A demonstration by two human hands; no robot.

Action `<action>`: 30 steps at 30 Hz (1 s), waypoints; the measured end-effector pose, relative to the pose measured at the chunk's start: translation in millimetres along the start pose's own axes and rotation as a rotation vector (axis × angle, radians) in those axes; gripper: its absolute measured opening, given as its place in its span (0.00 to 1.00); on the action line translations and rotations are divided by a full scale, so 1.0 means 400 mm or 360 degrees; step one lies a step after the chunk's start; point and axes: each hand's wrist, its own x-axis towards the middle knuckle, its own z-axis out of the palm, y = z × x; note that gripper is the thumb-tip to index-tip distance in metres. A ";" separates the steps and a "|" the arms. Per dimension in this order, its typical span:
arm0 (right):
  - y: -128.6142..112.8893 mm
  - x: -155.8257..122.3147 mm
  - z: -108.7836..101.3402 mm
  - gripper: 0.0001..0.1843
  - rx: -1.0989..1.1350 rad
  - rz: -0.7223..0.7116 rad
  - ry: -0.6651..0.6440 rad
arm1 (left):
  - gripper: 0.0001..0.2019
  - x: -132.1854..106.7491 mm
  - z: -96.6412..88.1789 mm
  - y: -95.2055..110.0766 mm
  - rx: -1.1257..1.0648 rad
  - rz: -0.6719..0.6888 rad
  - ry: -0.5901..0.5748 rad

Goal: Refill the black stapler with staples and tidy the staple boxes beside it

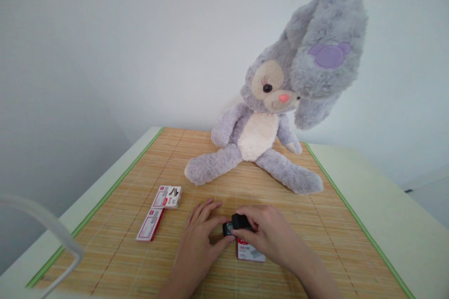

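Observation:
Both of my hands meet low in the middle of the bamboo mat (pixel 298 224), around a small black stapler (pixel 237 223). My right hand (pixel 261 231) wraps its fingers over the stapler's top and grips it. From the left, my left hand (pixel 203 231) pinches the stapler's front end with thumb and fingers. Just under my right hand lies a small red and white staple box (pixel 250 252), partly hidden by the hand.
Two more red and white staple boxes lie to the left, one (pixel 168 196) farther back and one (pixel 150 224) nearer. A grey plush rabbit (pixel 259 135) sits against the white wall. The pale table edge (pixel 386 205) borders the mat. A curved pale bar (pixel 56 233) shows at bottom left.

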 end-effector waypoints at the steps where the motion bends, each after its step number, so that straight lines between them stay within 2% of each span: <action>1: 0.001 0.003 0.010 0.08 -0.0017 -0.0001 -0.0008 | 0.15 0.000 0.001 0.000 -0.0002 0.0005 0.0005; 3: 0.002 0.009 0.028 0.03 -0.0056 0.0009 -0.0021 | 0.15 0.001 0.001 0.000 0.0002 0.0008 0.0010; 6: -0.003 0.012 0.039 0.07 -0.0099 0.0041 -0.0031 | 0.15 0.001 -0.001 0.000 0.0010 -0.0001 -0.0006; 12: 0.003 -0.009 -0.006 0.16 -0.0100 0.0148 -0.0037 | 0.15 -0.001 -0.001 0.001 0.0016 -0.0035 -0.0018; 16: 0.049 -0.030 -0.032 0.07 -0.0099 0.0235 -0.0016 | 0.15 -0.003 0.001 0.003 0.0042 -0.0034 0.0008; 21: 0.119 -0.076 -0.042 0.07 -0.0009 0.0321 0.0072 | 0.15 -0.007 0.005 0.005 0.0055 -0.0020 0.0025; 26: 0.163 -0.128 -0.036 0.08 -0.0060 0.0442 0.0178 | 0.16 -0.007 0.005 0.013 0.0060 -0.0060 0.0059; 28: 0.178 -0.148 -0.027 0.09 -0.0078 0.0498 0.0217 | 0.16 -0.008 -0.003 0.028 0.0017 -0.0068 0.0010; 30: 0.196 -0.167 -0.013 0.09 -0.0081 0.0549 0.0253 | 0.18 -0.010 -0.013 0.049 -0.0061 -0.0029 -0.0132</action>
